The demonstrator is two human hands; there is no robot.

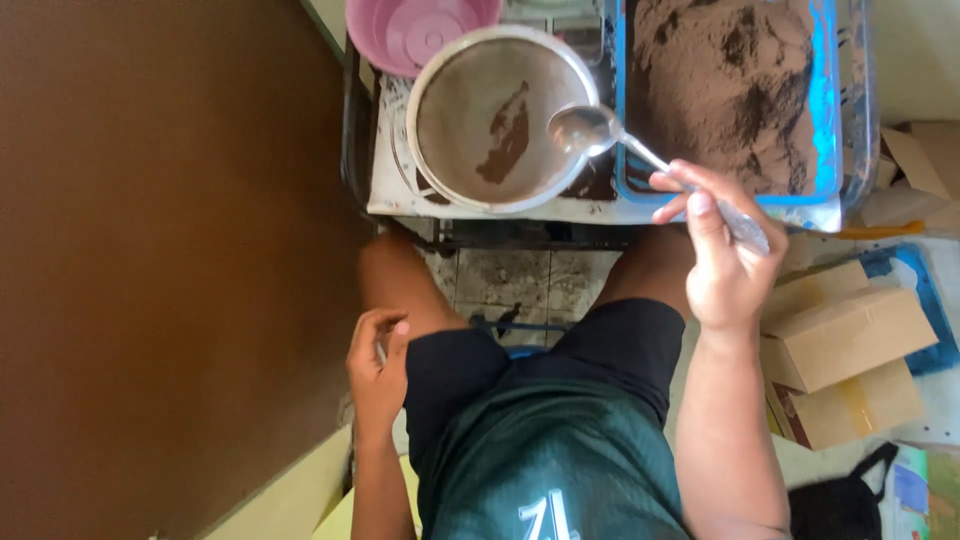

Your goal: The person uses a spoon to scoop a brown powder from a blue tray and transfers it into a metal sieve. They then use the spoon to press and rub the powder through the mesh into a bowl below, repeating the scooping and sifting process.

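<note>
The person is sitting with the knees apart and is looking down at a low stand where the sifting work is going on. The right hand (725,255) is holding a metal spoon (590,130) by the handle, with the fingers wrapped closed around it, and the bowl of the spoon is hovering over the right edge of a round sieve (500,118). The spoon bowl is looking nearly empty now, only dusted. Inside the sieve, only 1 small dark patch of brown powder is lying near the middle of the mesh, so most of this portion seems to be already sifted through. To the right, a blue-rimmed tray (825,110) is holding a big heap of brown powder (725,80), so I am judging that much powder is still waiting and the work is far from finished. The left hand (378,365) is resting beside the left thigh, with the fingers curled narrow; I cannot tell if it is pinching something small. A pink bowl (415,30) is standing behind the sieve, and cardboard boxes (845,355) are lying on the floor at the right.
</note>
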